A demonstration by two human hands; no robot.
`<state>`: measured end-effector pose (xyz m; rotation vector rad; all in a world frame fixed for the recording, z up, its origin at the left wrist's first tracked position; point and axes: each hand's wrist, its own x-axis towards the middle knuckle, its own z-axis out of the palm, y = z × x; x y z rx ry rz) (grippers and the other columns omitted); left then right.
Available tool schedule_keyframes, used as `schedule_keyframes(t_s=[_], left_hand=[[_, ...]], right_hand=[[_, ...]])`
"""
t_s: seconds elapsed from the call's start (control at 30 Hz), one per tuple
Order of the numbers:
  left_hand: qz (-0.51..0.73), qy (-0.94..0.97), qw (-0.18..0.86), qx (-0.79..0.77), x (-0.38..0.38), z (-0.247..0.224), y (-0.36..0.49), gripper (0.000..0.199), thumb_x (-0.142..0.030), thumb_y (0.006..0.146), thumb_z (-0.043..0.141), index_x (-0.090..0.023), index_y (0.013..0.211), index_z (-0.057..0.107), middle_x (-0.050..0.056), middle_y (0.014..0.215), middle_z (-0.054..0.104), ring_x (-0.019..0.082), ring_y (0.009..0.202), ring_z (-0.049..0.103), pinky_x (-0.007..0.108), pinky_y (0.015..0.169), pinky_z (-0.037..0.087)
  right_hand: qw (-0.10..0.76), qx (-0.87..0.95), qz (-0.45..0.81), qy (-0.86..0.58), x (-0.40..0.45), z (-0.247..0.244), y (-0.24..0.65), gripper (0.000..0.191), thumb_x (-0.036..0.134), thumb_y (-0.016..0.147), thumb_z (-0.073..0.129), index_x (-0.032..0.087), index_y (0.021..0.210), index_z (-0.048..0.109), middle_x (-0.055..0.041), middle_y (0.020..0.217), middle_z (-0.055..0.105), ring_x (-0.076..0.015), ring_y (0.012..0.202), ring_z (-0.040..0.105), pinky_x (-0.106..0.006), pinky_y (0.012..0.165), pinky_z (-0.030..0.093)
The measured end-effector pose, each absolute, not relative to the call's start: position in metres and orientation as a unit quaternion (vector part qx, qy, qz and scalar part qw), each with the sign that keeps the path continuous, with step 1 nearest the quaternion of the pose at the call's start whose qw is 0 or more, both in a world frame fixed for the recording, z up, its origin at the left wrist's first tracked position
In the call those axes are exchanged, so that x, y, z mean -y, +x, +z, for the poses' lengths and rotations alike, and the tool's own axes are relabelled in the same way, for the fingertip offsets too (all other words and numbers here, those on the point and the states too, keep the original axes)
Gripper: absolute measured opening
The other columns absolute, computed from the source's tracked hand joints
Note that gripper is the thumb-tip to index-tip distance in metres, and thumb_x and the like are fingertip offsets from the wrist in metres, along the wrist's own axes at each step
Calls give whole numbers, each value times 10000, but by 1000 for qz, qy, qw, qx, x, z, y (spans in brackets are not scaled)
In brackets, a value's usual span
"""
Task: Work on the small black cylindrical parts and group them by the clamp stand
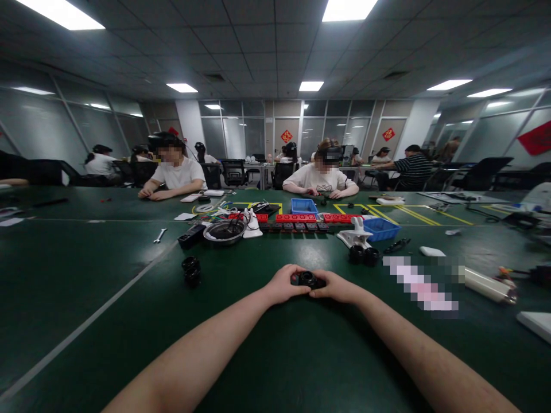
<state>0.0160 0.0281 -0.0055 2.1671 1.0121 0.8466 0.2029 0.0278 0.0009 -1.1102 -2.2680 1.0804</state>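
Both hands meet over the green table around a small black object with a round, lens-like ring (pixel 307 277) on top. My left hand (pixel 286 283) is closed on its left side, where a small reddish spot shows between the fingers. From the other side, my right hand (pixel 336 285) grips the right end, with its thumb at the near edge. The fingers cover much of the object, so its exact kind cannot be made out. A stack of black round parts (pixel 191 271) stands to the left, and two more black round parts (pixel 364 256) sit to the right.
Beyond my hands lie a red power strip (pixel 296 218), a metal bowl (pixel 224 232), a blue basket (pixel 383 229) and a white clamp stand (pixel 355 230). A wrench (pixel 160 236) is at left, a pale cylinder (pixel 488 285) at right. Two people sit across the table.
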Motion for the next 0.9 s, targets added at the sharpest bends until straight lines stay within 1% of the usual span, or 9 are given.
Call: schedule_keyframes(t_s=[0.07, 0.3, 0.57, 0.77, 0.9], left_hand=[[318, 816, 304, -374, -29, -7, 16, 429, -365, 594, 636, -170, 962, 531, 47, 925, 519, 166, 822, 490, 263, 698, 398], [321, 813, 320, -367, -30, -9, 17, 433, -345, 598, 642, -173, 978, 525, 49, 939, 527, 177, 846, 490, 279, 721, 395], [324, 810, 314, -374, -28, -6, 19, 410, -328, 596, 643, -169, 957, 535, 45, 909, 531, 170, 812, 495, 271, 693, 398], [333, 804, 293, -396, -26, -7, 21, 406, -365, 571, 649, -165, 908, 542, 32, 855, 524, 149, 744, 491, 250, 646, 402], [338, 788, 283, -430, -22, -7, 25, 393, -355, 550, 663, -165, 871, 541, 27, 845, 517, 139, 728, 494, 237, 635, 406]], right_hand=[[200, 801, 412, -385, -29, 1, 205, 413, 281, 627, 602, 149, 1008, 515, -25, 904, 577, -179, 814, 521, -279, 701, 396], [190, 796, 415, -398, -32, -4, 208, 378, 263, 614, 614, 162, 969, 532, -15, 865, 581, -165, 766, 523, -272, 669, 402], [194, 795, 413, -400, -33, -3, 207, 382, 261, 606, 614, 156, 963, 530, -12, 838, 571, -157, 745, 511, -264, 652, 388], [194, 794, 377, -435, -32, -4, 206, 340, 294, 587, 630, 149, 878, 528, 6, 760, 547, -138, 686, 492, -228, 582, 361], [196, 802, 285, -486, -31, -8, 199, 346, 345, 535, 656, 147, 778, 508, 16, 686, 517, -128, 633, 466, -207, 523, 320]])
